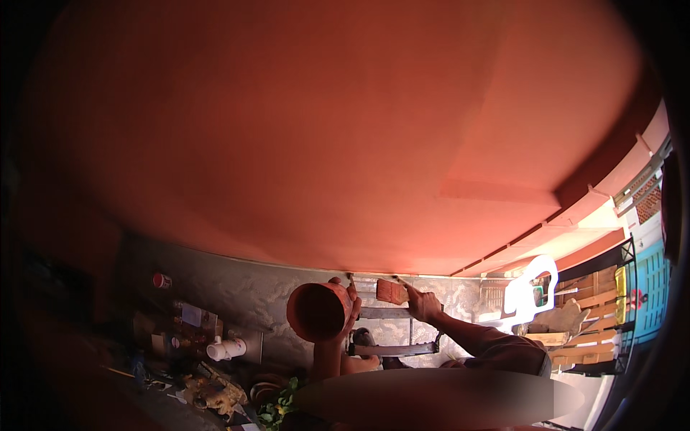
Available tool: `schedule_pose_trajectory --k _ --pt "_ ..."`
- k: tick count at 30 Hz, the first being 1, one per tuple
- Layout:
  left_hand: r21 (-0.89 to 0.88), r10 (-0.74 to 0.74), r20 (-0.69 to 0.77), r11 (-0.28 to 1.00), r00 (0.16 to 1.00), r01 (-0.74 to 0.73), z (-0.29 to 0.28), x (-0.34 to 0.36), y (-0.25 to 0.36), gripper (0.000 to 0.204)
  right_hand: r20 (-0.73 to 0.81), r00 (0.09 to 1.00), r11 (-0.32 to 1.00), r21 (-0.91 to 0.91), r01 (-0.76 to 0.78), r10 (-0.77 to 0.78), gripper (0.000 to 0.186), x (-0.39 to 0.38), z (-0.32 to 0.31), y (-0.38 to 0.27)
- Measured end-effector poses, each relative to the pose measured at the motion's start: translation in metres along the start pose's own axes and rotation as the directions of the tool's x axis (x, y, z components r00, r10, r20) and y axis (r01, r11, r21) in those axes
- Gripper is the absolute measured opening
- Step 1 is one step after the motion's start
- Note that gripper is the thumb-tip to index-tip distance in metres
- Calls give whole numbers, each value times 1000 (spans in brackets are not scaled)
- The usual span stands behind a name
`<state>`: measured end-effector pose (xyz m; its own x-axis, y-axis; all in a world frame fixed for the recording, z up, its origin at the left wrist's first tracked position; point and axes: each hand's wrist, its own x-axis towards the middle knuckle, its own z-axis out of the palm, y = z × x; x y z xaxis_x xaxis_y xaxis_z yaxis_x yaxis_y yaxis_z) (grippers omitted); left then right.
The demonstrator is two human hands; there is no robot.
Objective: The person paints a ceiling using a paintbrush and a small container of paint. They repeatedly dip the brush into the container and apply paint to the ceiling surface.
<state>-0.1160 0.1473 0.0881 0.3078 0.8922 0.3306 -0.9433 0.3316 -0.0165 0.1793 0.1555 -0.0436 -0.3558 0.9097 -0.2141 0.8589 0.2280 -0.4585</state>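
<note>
My left hand (353, 302) is wrapped around the side of a round orange-brown paint bucket (293, 303), whose open mouth faces me with a dark inside. Just to its right, my right hand (425, 306) grips a wide paintbrush (391, 292), its head coated in orange-red. The brush is held low in front of the large orange-red wall (345, 158) and looks apart from the bucket. Below both hands are the steps of a ladder (384, 313), with a foot partly visible beside them.
A white plastic chair (533, 289) stands at right, near wooden pallets (593, 316) and a blue slatted panel (649, 287). At lower left are a white container (226, 350), a small red can (162, 280), cluttered items and a green plant (280, 406). The floor (251, 294) is blotched grey.
</note>
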Motion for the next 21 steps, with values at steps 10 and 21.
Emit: schedule_pose_trajectory --k 10,21 --pt "-168 -33 -155 986 987 6 105 2 7 83 10 1000 997 -73 -24 25 13 3 -10 -14" --pt "-54 -125 -210 992 970 116 156 47 -2 74 240 965 993 -63 -95 108 23 6 -42 -35"
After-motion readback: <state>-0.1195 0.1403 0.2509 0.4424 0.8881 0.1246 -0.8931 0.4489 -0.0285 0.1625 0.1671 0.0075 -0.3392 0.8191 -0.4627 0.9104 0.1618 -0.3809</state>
